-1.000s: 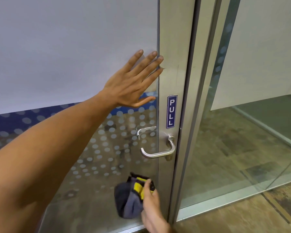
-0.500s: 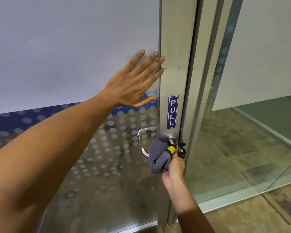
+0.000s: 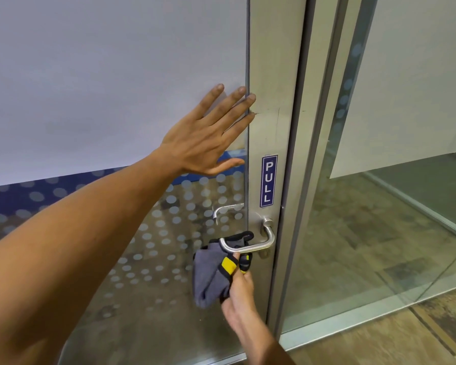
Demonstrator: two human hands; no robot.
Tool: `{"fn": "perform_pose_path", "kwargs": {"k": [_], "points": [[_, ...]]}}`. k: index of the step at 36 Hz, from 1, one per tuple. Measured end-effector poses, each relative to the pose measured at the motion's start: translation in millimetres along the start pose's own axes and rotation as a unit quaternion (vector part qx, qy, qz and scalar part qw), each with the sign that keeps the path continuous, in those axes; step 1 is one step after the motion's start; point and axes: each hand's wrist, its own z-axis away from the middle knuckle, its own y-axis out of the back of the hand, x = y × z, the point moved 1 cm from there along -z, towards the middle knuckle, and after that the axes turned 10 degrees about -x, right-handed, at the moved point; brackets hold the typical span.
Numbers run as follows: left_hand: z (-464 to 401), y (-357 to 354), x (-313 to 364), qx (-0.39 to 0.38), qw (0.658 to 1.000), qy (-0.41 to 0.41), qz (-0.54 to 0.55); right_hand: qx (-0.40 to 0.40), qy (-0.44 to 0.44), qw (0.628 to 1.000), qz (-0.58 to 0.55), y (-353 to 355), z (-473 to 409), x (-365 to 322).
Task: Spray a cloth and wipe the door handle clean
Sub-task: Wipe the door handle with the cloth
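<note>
A silver lever door handle (image 3: 250,246) juts from the metal stile of a glass door, below a blue PULL sticker (image 3: 268,180). My right hand (image 3: 238,288) grips a grey cloth with yellow and black trim (image 3: 211,275) just under the lever. Part of the cloth passes behind the lever and touches it. My left hand (image 3: 208,135) lies flat against the frosted glass above the handle, fingers spread, fingertips at the stile's edge. No spray bottle is in view.
The door's metal stile (image 3: 274,101) meets a metal frame (image 3: 311,154) on the right. Beyond it stands a fixed glass panel (image 3: 379,219). A second handle (image 3: 225,209) shows through the dotted glass on the far side. Wood-look floor (image 3: 406,335) lies at lower right.
My right hand brought the cloth up from below onto the handle's base, then slid it left and down under the lever. My left hand stayed flat on the glass.
</note>
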Motion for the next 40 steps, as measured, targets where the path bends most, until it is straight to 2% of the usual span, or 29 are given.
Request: {"fn": "perform_pose_path", "kwargs": {"k": [4, 7, 12, 16, 20, 26, 29, 31, 34, 35, 37, 40], "points": [[0.6, -0.8, -0.2, 0.003, 1.0, 0.001, -0.004, -0.031, -0.007, 0.994, 0.104, 44.9, 3.2, -23.8], [0.1, -1.1, 0.5, 0.004, 1.0, 0.002, -0.003, -0.056, -0.022, 0.993, 0.105, 75.7, 7.6, -36.9], [0.1, -1.2, 0.2, 0.009, 1.0, 0.001, -0.01, -0.028, -0.015, 0.999, 0.026, 111.9, 3.5, -49.7], [-0.4, -1.0, 0.0, 0.004, 1.0, 0.002, -0.007, -0.037, 0.019, 0.995, -0.089, 86.4, -9.0, -72.9], [-0.7, -2.2, 0.5, 0.003, 1.0, 0.002, -0.012, -0.079, 0.033, 0.991, -0.101, 61.6, -14.0, -87.5], [-0.2, -2.6, 0.3, 0.001, 1.0, 0.002, -0.011, -0.052, 0.051, 0.996, -0.053, 76.8, 5.8, -87.7], [-0.3, -2.6, 0.6, 0.003, 1.0, 0.002, -0.008, -0.008, 0.068, 0.997, 0.019, 96.0, 19.4, -86.3], [-0.2, -2.1, 0.4, 0.004, 1.0, 0.001, -0.007, 0.038, 0.113, 0.992, 0.048, 96.0, 22.3, -92.9], [0.0, -0.9, 0.5, 0.006, 1.0, 0.001, -0.006, 0.109, 0.269, 0.941, 0.175, 78.8, 23.3, -115.8], [0.0, -0.9, 0.6, 0.006, 1.0, 0.001, -0.006, 0.113, 0.333, 0.908, 0.228, 71.5, 23.4, -123.8], [-0.1, -0.7, 0.2, 0.005, 1.0, 0.001, -0.005, 0.114, 0.449, 0.816, 0.344, 54.1, 20.1, -137.6], [0.3, -1.1, 0.3, 0.006, 1.0, 0.001, -0.004, 0.11, 0.512, 0.7, 0.485, 30.4, 7.1, -148.0]]}}
